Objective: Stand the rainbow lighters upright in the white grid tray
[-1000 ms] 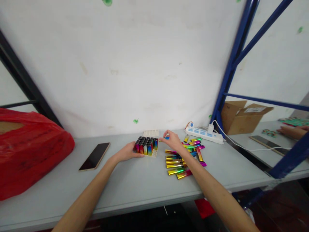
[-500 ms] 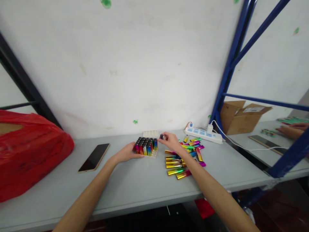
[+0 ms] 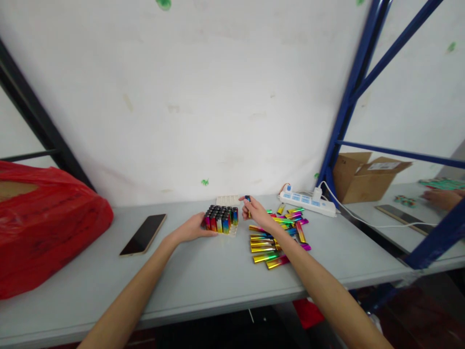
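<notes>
Several shiny rainbow-coloured lighters [image 3: 219, 220] with dark tops stand upright in close rows in a pale tray [image 3: 232, 231] on the table. My left hand [image 3: 195, 228] is closed round the left side of this block, its thumb along the front; its fingertips are hidden behind. Just right of the tray, my right hand [image 3: 253, 212] holds one lighter [image 3: 248, 199] upright, its dark end showing above the fingers. Beside my right forearm lies a loose pile of metallic lighters [image 3: 263, 248] in gold, green, pink and blue.
Behind the tray lies another pale tray [image 3: 228, 199] by the wall. A phone [image 3: 143, 235] and a red plastic bag [image 3: 51, 228] are on the left. At the right are a power strip [image 3: 308, 202], blue frame [image 3: 343, 116], cardboard box [image 3: 363, 182] and another person's hand [image 3: 441, 198].
My right hand has moved slightly right, away from the block, and the lighter in it now stands more upright. My left hand stays at the tray's left side.
</notes>
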A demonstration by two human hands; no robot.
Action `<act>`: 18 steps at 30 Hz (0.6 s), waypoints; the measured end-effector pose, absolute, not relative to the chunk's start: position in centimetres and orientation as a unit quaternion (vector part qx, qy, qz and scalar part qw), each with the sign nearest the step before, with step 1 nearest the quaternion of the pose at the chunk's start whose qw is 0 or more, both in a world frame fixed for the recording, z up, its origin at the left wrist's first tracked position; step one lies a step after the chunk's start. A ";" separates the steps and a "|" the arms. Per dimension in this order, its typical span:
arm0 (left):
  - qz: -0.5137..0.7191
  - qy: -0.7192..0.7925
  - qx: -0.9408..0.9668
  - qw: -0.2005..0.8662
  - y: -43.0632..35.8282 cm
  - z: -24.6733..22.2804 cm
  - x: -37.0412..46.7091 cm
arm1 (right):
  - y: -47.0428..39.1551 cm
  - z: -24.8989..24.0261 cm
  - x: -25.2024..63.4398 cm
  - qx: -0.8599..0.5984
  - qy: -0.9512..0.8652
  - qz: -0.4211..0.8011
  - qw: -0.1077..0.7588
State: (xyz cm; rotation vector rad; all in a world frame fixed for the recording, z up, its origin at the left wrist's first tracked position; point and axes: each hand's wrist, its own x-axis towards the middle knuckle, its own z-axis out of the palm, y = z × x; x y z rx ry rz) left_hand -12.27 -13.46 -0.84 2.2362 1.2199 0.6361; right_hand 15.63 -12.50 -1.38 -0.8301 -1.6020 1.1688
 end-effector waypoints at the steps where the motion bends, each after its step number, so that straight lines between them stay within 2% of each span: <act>1: 0.235 0.448 0.824 0.255 -13.4 -0.9 -12.3 | -12.6 -1.2 15.6 -0.331 -0.635 0.505 0.482; 6: 0.235 0.446 0.827 0.247 -13.4 -0.9 -12.3 | -13.1 -0.6 15.6 -0.398 -0.578 0.550 0.452; 9: 0.231 0.448 0.830 0.239 -13.4 -0.8 -12.3 | -13.1 -0.6 15.4 -0.444 -0.579 0.518 0.446; 18: 0.228 0.453 0.826 0.248 -13.6 -0.7 -12.1 | -13.6 -1.2 13.9 -0.464 -0.634 0.432 0.443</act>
